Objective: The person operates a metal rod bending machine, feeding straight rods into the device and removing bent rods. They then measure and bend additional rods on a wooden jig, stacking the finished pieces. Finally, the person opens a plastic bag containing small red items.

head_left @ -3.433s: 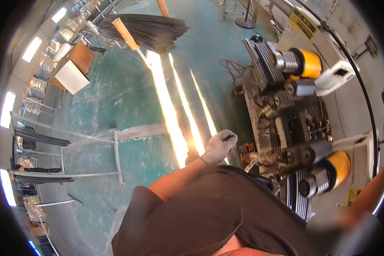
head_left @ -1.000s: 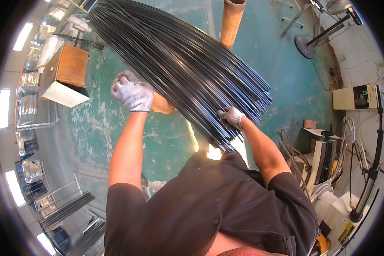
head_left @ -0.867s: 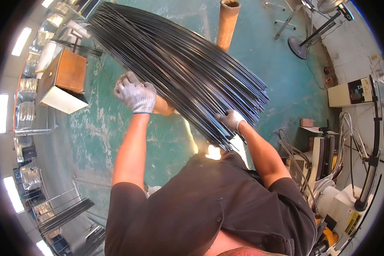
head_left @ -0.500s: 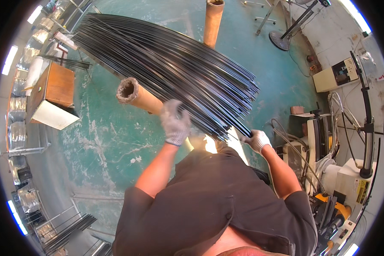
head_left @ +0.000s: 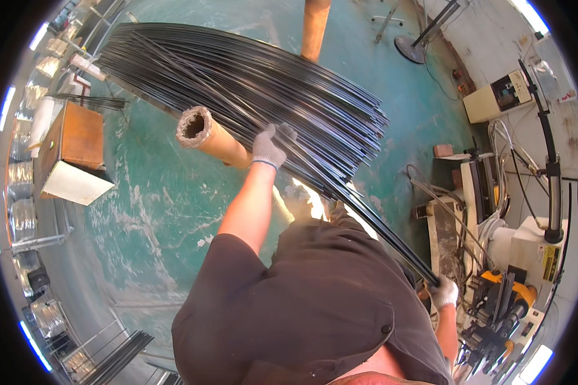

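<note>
1. Got a green floor (head_left: 154,212) underneath the lot.
2. Then a big bundle of black rods (head_left: 250,90), fanned wide toward the right, lying between a near brown tube (head_left: 223,141) and a far brown tube (head_left: 315,32).
3. Also a machine (head_left: 526,247) along the right side.
4. Then a small batch of rods (head_left: 392,237), slanting out of the bundle, past the dark shirt (head_left: 315,282), toward the machine. Merged into the bundle at the far end. By judgement, at the separating step: splitting this batch off. Not yet clear.
5. Down to the right hand (head_left: 444,293): fingers wrapped around the batch at its tip, near the machine. For the next move, probably need to hold that grip and draw along the rods, without bending or snagging neighbours.
6. Last, the left hand (head_left: 268,147): at the bundle's near edge, just beside the near brown tube. Too blurred at the fingers; can't tell if gripping, pressing or hovering. Likely need to steady the remaining rods, so as not to drag them along.
</note>
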Demonstrator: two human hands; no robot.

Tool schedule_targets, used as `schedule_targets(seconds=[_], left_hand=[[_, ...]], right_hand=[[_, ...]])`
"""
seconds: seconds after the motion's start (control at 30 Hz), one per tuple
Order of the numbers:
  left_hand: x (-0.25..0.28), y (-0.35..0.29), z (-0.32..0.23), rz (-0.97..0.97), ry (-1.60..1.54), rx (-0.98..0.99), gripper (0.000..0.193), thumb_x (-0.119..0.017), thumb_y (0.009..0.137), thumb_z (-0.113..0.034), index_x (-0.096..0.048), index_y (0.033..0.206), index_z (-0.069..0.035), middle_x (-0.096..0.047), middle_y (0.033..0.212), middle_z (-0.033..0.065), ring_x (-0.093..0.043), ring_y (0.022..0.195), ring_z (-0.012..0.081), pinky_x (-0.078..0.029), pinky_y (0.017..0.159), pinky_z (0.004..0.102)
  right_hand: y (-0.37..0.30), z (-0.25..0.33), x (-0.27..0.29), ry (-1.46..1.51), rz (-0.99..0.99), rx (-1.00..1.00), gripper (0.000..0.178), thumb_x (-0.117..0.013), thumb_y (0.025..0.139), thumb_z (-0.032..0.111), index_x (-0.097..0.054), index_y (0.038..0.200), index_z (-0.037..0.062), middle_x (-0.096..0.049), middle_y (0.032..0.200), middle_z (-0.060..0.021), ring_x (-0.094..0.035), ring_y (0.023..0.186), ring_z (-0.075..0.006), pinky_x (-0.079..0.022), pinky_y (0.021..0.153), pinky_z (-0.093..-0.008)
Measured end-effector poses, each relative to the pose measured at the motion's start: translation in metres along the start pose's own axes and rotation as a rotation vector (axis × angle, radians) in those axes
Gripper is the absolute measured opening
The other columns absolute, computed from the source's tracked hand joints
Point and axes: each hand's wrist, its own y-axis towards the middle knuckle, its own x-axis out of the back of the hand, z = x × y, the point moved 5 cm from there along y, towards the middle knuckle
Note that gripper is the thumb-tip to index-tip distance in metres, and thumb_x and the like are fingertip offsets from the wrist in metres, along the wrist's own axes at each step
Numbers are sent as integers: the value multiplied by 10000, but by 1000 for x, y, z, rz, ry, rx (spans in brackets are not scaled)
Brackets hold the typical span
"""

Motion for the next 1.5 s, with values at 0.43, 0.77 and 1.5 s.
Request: schedule_targets(seconds=[0.43,0.77,1.5], left_hand=[[-51,-112,103,139,115,218,183,-627,1070,-136,-603,916,-39,-581,841,88,-565,792,252,-514,799,432],[-94,-233,95,396,91,230,77,-626,1004,22,-623,1064,-26,-576,894,69,-584,863,220,-541,871,411],[-291,-417,421,1251,496,510,364,-734,1010,-115,-614,1321,33,-692,1168,116,-656,1189,318,-413,1257,555]], right_hand=[[-23,67,-21,-101,-708,73,202,-809,760,171,-620,829,163,-652,798,-105,-657,786,-360,-517,726,-461],[-188,-194,-98,-70,-594,-380,116,-718,824,77,-625,894,71,-667,946,-214,-621,977,-455,-481,884,-518],[-286,-301,-198,2713,-1629,-588,264,-667,1087,167,-629,1277,-14,-749,1125,-138,-744,1112,-281,-664,994,-412]])
